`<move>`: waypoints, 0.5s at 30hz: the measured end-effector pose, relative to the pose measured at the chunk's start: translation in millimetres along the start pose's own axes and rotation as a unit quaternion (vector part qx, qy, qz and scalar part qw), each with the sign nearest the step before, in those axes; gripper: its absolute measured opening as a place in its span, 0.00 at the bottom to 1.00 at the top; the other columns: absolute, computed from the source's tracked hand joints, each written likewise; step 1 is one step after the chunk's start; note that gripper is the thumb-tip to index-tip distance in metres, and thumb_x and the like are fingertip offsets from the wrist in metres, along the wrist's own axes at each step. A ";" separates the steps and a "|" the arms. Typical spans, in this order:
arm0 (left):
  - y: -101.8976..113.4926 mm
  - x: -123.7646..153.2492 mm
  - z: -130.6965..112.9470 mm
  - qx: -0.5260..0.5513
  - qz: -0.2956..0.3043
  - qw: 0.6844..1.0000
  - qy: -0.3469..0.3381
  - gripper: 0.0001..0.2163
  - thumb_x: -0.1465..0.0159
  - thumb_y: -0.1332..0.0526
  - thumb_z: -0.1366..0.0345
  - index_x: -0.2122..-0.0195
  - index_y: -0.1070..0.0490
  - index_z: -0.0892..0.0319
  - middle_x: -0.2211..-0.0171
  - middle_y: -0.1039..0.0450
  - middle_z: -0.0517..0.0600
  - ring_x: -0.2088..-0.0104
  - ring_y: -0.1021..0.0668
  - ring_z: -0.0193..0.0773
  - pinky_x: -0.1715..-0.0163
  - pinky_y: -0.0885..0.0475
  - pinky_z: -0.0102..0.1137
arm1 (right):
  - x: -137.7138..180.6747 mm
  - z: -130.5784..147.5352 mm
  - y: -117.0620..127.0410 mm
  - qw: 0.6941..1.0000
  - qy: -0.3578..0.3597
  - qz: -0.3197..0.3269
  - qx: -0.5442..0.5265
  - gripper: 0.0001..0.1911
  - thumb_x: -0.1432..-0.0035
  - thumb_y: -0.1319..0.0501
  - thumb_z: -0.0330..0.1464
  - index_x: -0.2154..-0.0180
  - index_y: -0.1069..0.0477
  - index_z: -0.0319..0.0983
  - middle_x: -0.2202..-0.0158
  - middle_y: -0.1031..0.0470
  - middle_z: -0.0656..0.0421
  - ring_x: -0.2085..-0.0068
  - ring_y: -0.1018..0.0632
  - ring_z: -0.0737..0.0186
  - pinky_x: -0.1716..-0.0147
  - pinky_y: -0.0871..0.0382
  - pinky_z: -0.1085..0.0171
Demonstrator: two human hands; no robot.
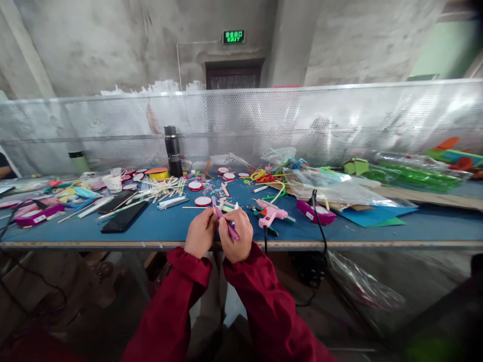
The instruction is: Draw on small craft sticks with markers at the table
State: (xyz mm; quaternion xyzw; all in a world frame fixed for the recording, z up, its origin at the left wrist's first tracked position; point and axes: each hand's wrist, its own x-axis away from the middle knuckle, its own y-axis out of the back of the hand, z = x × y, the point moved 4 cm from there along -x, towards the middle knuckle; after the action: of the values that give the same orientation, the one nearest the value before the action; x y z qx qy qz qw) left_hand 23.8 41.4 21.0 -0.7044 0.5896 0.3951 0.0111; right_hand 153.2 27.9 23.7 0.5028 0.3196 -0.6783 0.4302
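Two hands meet over one purple stick point(228, 227) at the near edge of the blue surface point(169, 230). The left hand point(201, 234) pinches its far end, and the right hand point(237, 237) is curled shut round the near end. A pink glue gun point(270, 214) lies at two o'clock, a black phone point(124, 220) at nine. Risk: a slackened pinch so near the edge could drop the stick to the floor.

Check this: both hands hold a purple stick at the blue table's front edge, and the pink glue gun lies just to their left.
Wrong side. In the head view the pink glue gun lies just right of the hands. The rest stands: left hand and right hand hold the purple stick at the blue table's front edge.
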 end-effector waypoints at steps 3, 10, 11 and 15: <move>-0.3 0.0 0.2 0.001 0.003 1.000 -0.001 0.10 0.29 0.47 0.63 0.64 0.29 0.57 0.68 0.26 0.48 0.67 0.28 0.37 0.64 0.35 0.29 | -0.1 0.1 0.6 1.000 -0.004 -0.009 0.005 0.05 0.37 0.41 0.28 0.66 0.32 0.43 0.70 0.24 0.60 0.66 0.23 0.58 0.55 0.28 0.54; -0.4 0.1 0.8 0.003 0.004 1.000 0.003 0.11 0.28 0.48 0.62 0.64 0.29 0.57 0.69 0.27 0.47 0.68 0.28 0.37 0.65 0.35 0.29 | 1.1 -0.4 0.4 1.000 -0.007 0.001 0.004 0.05 0.36 0.40 0.28 0.66 0.32 0.43 0.69 0.25 0.60 0.65 0.24 0.59 0.58 0.28 0.57; -0.6 0.1 0.9 0.004 0.005 1.000 0.003 0.11 0.28 0.48 0.62 0.63 0.29 0.57 0.68 0.27 0.48 0.67 0.28 0.37 0.64 0.35 0.29 | 1.3 -0.7 0.6 1.000 -0.009 0.000 0.006 0.05 0.36 0.40 0.28 0.66 0.32 0.43 0.69 0.25 0.60 0.65 0.24 0.59 0.58 0.29 0.57; -0.7 0.1 1.2 0.010 0.004 1.000 0.004 0.10 0.28 0.48 0.62 0.63 0.28 0.57 0.67 0.25 0.49 0.65 0.26 0.38 0.62 0.33 0.30 | 1.9 -2.1 1.1 1.000 -0.016 -0.004 0.009 0.05 0.36 0.40 0.29 0.66 0.32 0.43 0.69 0.25 0.60 0.65 0.24 0.58 0.57 0.29 0.56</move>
State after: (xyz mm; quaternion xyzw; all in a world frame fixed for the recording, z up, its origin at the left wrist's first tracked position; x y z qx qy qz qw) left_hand 23.8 42.1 19.8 -0.7039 0.5962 0.3859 0.0144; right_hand 154.8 28.7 21.3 0.4945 0.3084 -0.6908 0.4280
